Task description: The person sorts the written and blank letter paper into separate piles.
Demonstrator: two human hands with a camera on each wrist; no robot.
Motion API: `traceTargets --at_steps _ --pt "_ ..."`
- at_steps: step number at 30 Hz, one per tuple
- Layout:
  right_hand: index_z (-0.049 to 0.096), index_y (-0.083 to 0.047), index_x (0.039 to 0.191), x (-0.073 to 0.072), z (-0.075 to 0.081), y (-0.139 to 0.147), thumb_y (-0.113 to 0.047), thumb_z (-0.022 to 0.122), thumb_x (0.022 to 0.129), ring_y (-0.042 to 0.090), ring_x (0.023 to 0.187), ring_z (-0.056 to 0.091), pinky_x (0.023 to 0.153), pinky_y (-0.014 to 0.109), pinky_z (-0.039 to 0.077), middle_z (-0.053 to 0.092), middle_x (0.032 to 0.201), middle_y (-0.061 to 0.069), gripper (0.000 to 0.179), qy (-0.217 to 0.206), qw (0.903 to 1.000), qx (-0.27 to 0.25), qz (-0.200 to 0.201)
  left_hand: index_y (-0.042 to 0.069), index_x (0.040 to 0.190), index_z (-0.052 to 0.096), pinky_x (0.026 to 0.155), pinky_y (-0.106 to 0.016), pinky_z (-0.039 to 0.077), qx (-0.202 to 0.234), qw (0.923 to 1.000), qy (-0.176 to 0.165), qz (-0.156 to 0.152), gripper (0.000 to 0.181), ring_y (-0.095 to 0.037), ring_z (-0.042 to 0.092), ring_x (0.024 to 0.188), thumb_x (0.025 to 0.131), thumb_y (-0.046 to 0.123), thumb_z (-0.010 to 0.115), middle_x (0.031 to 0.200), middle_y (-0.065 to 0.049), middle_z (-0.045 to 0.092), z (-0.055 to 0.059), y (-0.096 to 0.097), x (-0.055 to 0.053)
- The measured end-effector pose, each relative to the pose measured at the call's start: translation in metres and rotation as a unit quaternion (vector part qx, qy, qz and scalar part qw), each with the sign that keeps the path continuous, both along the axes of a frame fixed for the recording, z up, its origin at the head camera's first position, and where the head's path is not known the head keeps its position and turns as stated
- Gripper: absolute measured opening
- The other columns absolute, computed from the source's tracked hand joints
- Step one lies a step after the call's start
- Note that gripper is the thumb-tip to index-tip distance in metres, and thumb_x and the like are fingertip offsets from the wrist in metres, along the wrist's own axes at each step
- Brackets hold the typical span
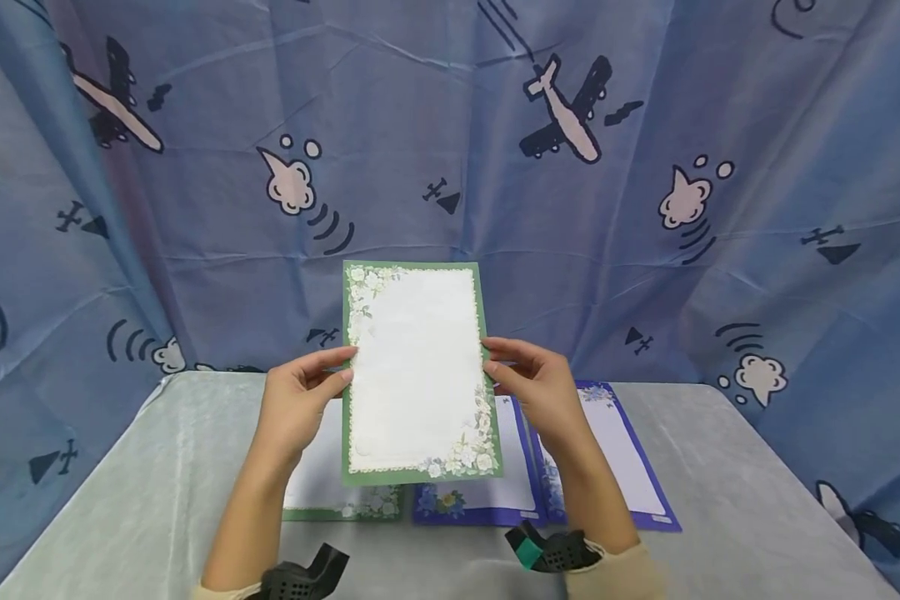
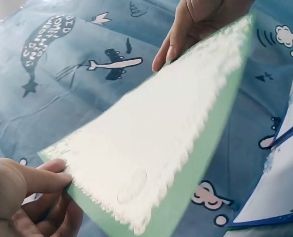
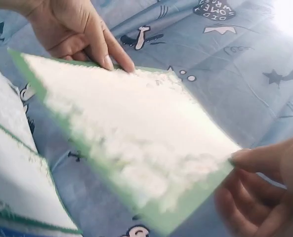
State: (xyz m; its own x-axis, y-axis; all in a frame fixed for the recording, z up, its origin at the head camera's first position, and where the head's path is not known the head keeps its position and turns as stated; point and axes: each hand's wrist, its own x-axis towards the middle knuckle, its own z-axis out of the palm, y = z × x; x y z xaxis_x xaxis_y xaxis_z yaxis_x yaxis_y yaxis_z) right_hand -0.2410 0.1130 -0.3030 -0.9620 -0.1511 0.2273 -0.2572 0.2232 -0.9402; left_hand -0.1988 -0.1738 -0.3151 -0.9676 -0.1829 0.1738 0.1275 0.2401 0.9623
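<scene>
A sheet of stationery paper (image 1: 416,375) with a green edge and a white floral border is held upright above the table. My left hand (image 1: 300,400) pinches its left edge between thumb and fingers. On the opposite edge, my right hand (image 1: 543,396) pinches it at about the same height. The left wrist view shows the sheet (image 2: 136,133) slanting between both hands, and the right wrist view shows its floral corner (image 3: 146,173) blurred. Behind it on the table lies another green-edged sheet (image 1: 318,475), partly covered by the raised one.
Two blue-purple bordered sheets (image 1: 487,496) (image 1: 607,450) lie side by side on the grey-covered table (image 1: 727,500), right of the green one. A blue curtain (image 1: 420,108) printed with planes hangs behind the table. Each wrist wears a black camera strap (image 1: 303,575).
</scene>
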Motion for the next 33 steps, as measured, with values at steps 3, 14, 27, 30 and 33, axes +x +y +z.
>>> traceTargets --at_steps 3,14,27,30,33 --pt "0.068 -0.011 0.131 0.000 0.001 -0.008 -0.011 0.067 0.097 0.013 0.098 0.066 0.080 0.026 0.059 0.066 0.123 0.014 0.035 -0.007 0.9999 -0.014 -0.001 0.012 0.130 0.069 0.082 -0.019 0.054 0.000 0.9999 -0.004 0.010 0.031 -0.001 0.062 0.097 0.099 0.013 0.064 0.139 -0.005 0.064 0.003 -0.004 0.002" --pt "0.070 -0.007 0.127 0.000 -0.010 -0.025 -0.006 0.068 0.095 0.011 0.090 0.065 0.077 0.024 0.058 0.066 0.118 0.016 0.032 -0.013 0.9987 -0.047 -0.014 0.012 0.134 0.066 0.085 -0.018 0.053 -0.009 0.9997 -0.021 0.013 0.033 -0.002 0.060 0.101 0.101 0.013 0.061 0.141 -0.005 0.061 0.006 -0.013 0.004" --pt "0.072 -0.009 0.124 -0.003 -0.021 -0.039 -0.006 0.070 0.094 0.014 0.088 0.066 0.076 0.028 0.059 0.069 0.116 0.016 0.031 -0.019 0.9984 -0.052 -0.008 0.013 0.138 0.063 0.089 -0.019 0.052 -0.028 0.9986 -0.042 0.013 0.036 0.001 0.059 0.099 0.103 0.017 0.060 0.144 -0.006 0.059 -0.002 -0.030 0.005" --pt "0.072 -0.008 0.124 -0.004 -0.023 -0.040 -0.007 0.069 0.094 0.014 0.085 0.066 0.076 0.028 0.059 0.069 0.114 0.016 0.030 -0.023 0.9982 -0.054 -0.010 0.013 0.138 0.063 0.089 -0.019 0.052 -0.023 0.9987 -0.043 0.010 0.036 0.001 0.060 0.100 0.102 0.017 0.060 0.144 -0.006 0.058 -0.003 -0.033 0.004" --pt "0.072 -0.007 0.123 -0.005 -0.027 -0.041 -0.006 0.068 0.095 0.014 0.083 0.067 0.075 0.026 0.059 0.068 0.110 0.015 0.029 -0.027 0.9978 -0.060 -0.009 0.012 0.139 0.063 0.088 -0.020 0.052 -0.026 0.9987 -0.044 0.004 0.037 0.001 0.060 0.099 0.102 0.018 0.061 0.143 -0.007 0.058 -0.005 -0.035 0.003"
